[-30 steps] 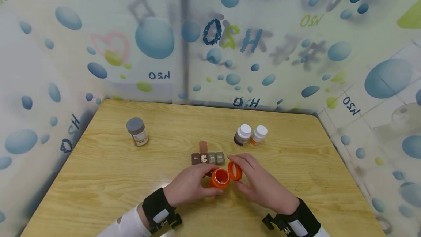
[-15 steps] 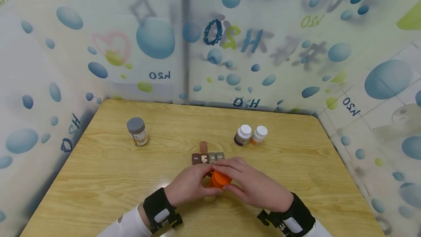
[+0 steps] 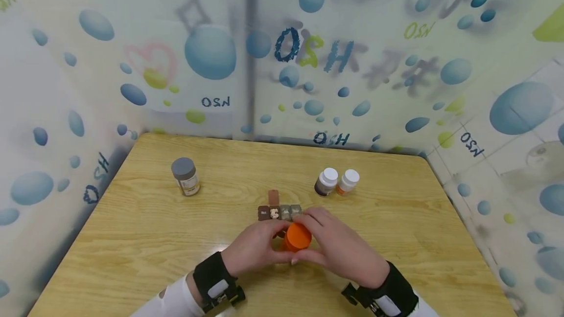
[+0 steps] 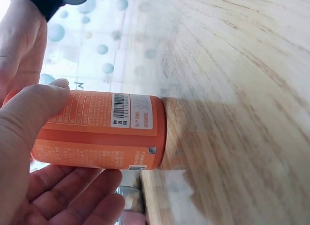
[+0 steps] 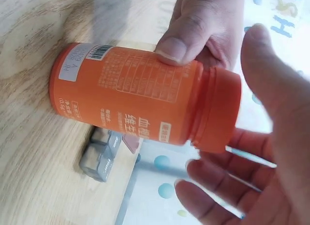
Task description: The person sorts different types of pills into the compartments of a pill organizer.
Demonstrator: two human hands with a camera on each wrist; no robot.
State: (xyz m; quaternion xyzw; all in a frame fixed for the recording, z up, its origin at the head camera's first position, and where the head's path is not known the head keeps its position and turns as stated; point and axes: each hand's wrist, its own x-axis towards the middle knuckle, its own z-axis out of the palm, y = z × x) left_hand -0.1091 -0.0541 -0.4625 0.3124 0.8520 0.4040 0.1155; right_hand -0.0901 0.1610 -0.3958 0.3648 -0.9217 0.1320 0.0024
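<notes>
My left hand [image 3: 253,246] grips the body of an orange pill bottle [image 5: 128,91], thumb on one side and fingers on the other. The bottle is upright, its base at the tabletop, with printed text and a white barcode sticker [image 4: 131,111]. An orange screw cap [image 3: 298,236] sits on its mouth. Around the cap is my right hand [image 3: 341,246]; the right wrist view shows its thumb apart from the cap and its fingers loosely bent beside the far edge. Just behind the bottle lies a small pill organizer [image 3: 285,212], one lid raised over white pieces.
Two white-capped bottles, one dark [image 3: 326,182] and one with orange on its label [image 3: 348,182], stand at the back right of the wooden table [image 3: 132,238]. A grey-lidded jar [image 3: 185,176] stands at the back left. A patterned curtain [image 3: 211,53] surrounds the table.
My right hand has brought the orange cap from beside the bottle onto its mouth. Its thumb and fingers have since shifted around the cap. The left hand keeps its hold on the bottle.
</notes>
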